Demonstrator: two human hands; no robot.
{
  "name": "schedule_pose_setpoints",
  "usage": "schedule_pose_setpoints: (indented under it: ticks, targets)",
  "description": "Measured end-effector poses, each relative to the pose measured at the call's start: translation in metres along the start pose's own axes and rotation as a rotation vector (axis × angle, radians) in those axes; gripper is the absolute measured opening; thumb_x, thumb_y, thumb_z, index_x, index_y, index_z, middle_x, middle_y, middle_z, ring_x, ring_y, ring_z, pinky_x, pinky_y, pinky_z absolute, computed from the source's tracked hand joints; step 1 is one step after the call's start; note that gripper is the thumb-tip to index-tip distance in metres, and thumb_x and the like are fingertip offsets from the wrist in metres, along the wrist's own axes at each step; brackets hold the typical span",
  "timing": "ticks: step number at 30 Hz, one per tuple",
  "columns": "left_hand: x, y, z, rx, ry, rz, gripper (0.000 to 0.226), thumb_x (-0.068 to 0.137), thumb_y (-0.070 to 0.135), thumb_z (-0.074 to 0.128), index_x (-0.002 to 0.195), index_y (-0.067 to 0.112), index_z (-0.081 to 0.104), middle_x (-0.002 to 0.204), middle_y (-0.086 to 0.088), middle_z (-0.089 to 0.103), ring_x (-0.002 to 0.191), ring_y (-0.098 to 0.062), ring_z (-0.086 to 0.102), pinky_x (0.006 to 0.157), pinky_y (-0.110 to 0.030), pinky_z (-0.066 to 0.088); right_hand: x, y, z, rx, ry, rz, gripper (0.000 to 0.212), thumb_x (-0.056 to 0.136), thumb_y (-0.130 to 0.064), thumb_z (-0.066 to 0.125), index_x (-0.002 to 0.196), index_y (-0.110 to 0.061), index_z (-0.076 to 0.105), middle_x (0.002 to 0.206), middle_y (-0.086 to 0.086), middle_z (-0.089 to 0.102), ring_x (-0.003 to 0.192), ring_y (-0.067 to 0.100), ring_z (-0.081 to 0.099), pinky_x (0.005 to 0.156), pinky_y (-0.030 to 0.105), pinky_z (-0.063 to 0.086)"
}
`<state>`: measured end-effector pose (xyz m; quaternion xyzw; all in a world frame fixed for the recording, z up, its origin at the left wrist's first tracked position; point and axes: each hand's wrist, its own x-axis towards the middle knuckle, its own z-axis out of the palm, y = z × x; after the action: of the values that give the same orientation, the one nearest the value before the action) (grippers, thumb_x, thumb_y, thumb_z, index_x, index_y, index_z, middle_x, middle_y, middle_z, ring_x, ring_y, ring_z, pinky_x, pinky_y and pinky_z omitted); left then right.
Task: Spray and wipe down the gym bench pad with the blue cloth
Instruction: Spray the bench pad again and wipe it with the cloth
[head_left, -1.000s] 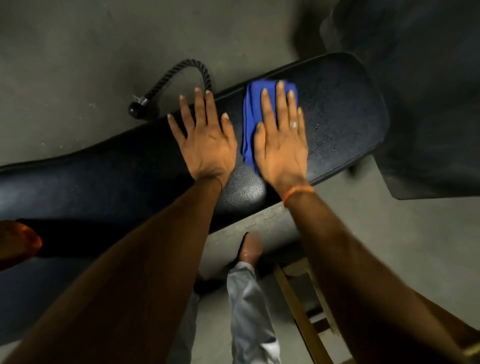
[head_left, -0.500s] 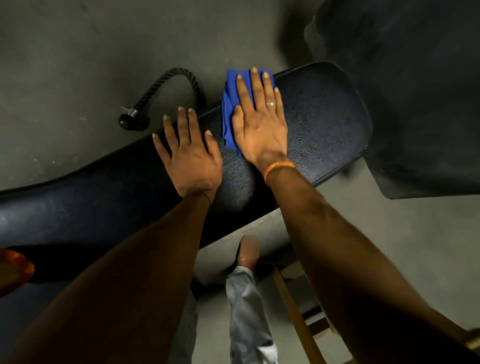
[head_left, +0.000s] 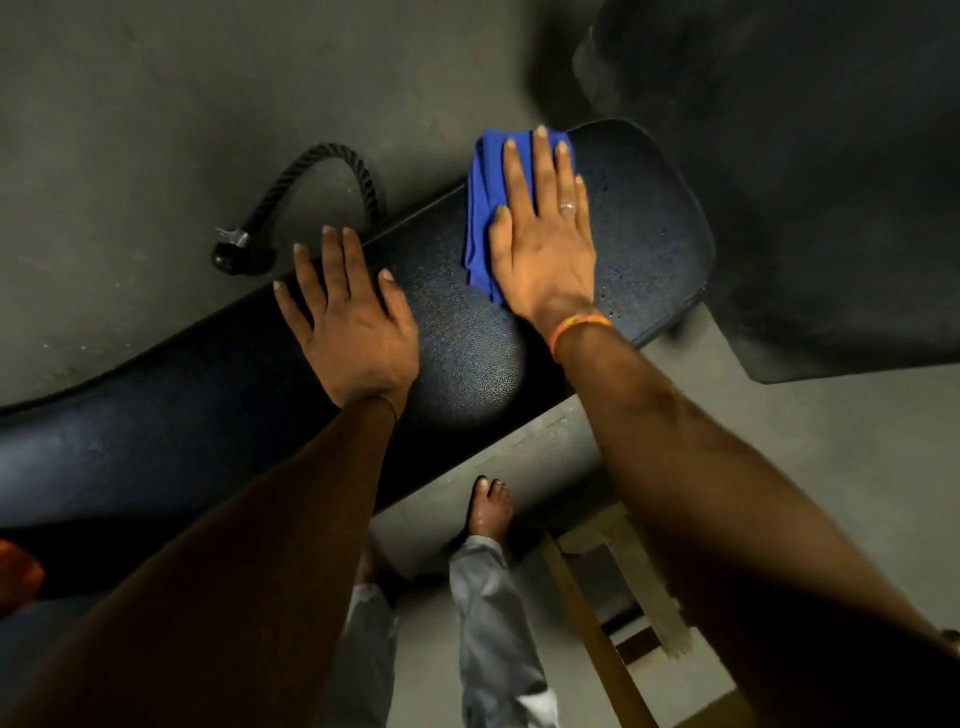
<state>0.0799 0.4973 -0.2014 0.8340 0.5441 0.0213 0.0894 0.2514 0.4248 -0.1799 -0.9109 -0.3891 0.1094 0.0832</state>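
The black gym bench pad (head_left: 467, 358) runs from lower left to upper right, with wet droplets near its right end. A folded blue cloth (head_left: 483, 218) lies on the pad close to its far edge. My right hand (head_left: 545, 234) presses flat on the cloth, fingers straight, covering most of it. My left hand (head_left: 353, 317) rests flat on the bare pad to the left of the cloth, fingers spread, holding nothing. No spray bottle is in view.
A black rope handle (head_left: 291, 208) with a rubber end lies on the concrete floor behind the pad. A dark mat (head_left: 831, 208) covers the floor at the right. A wooden frame (head_left: 597, 634) and my bare foot (head_left: 488, 509) are below the pad.
My right hand has slid the cloth from the pad's middle toward its far edge. My left hand stays flat on the pad.
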Motion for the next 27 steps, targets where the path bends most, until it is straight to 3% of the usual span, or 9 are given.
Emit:
schedule_pose_setpoints:
  ticks: [8, 13, 19, 27]
  targets:
    - [-0.001, 0.002, -0.003, -0.015, 0.01, -0.008, 0.058, 0.107, 0.041, 0.023, 0.161, 0.02, 0.028, 0.168, 0.002, 0.027, 0.158, -0.026, 0.017, 0.127, -0.054, 0.01, -0.124, 0.032, -0.005, 0.015, -0.103, -0.038, 0.064, 0.109, -0.036, 0.024, 0.168, -0.014, 0.011, 0.176, 0.011, 0.001, 0.164, 0.028, -0.003, 0.134, 0.045, 0.003]
    - [-0.001, 0.003, -0.003, -0.02, 0.009, -0.008, 0.057, 0.108, 0.04, 0.024, 0.161, 0.02, 0.029, 0.169, 0.001, 0.026, 0.158, -0.027, 0.016, 0.128, -0.054, 0.01, -0.073, 0.019, -0.008, 0.029, -0.062, 0.044, 0.069, 0.099, -0.039, 0.028, 0.16, -0.008, 0.034, 0.175, 0.016, 0.009, 0.163, 0.034, 0.007, 0.132, 0.054, 0.011]
    - [-0.001, 0.001, 0.002, -0.007, 0.041, 0.005, 0.056, 0.108, 0.04, 0.028, 0.16, 0.02, 0.031, 0.167, 0.0, 0.03, 0.157, -0.027, 0.02, 0.127, -0.052, 0.011, 0.012, 0.006, -0.003, -0.042, 0.002, -0.029, 0.063, 0.108, -0.046, 0.024, 0.168, -0.028, 0.015, 0.176, 0.011, 0.007, 0.163, 0.03, 0.004, 0.131, 0.051, 0.011]
    - [-0.004, 0.0, -0.005, -0.002, 0.005, 0.058, 0.058, 0.11, 0.039, 0.022, 0.161, 0.013, 0.026, 0.169, -0.006, 0.024, 0.158, -0.03, 0.016, 0.127, -0.056, 0.012, -0.091, 0.045, -0.006, -0.097, -0.058, -0.089, 0.064, 0.108, -0.04, 0.023, 0.168, -0.021, 0.012, 0.177, 0.009, 0.002, 0.164, 0.028, 0.002, 0.133, 0.048, 0.012]
